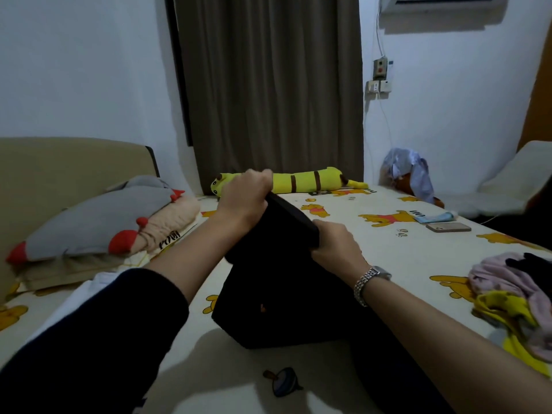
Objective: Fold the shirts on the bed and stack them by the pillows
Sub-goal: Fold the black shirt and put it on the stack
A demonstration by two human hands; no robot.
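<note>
A black shirt (286, 282) is lifted above the middle of the bed (388, 252), its top edge held up and the rest hanging down toward the cartoon-bear sheet; whether its lower edge touches the sheet cannot be told. The left hand (242, 198) grips the far upper end of that edge with curled fingers, and the right hand (334, 243), a metal watch (369, 283) on its wrist, grips the nearer end just below it, so the cloth drops beneath and between both hands. To the left, by the headboard (59, 168), lie a grey and red plush pillow (95, 219) and a beige pillow (59, 273). A pile of unfolded clothes (513, 297), pink, black and yellow, sits at the right edge. A long yellow plush toy (310, 180) lies along the far side, and a phone (448, 227) rests flat on the sheet beyond the right hand.
</note>
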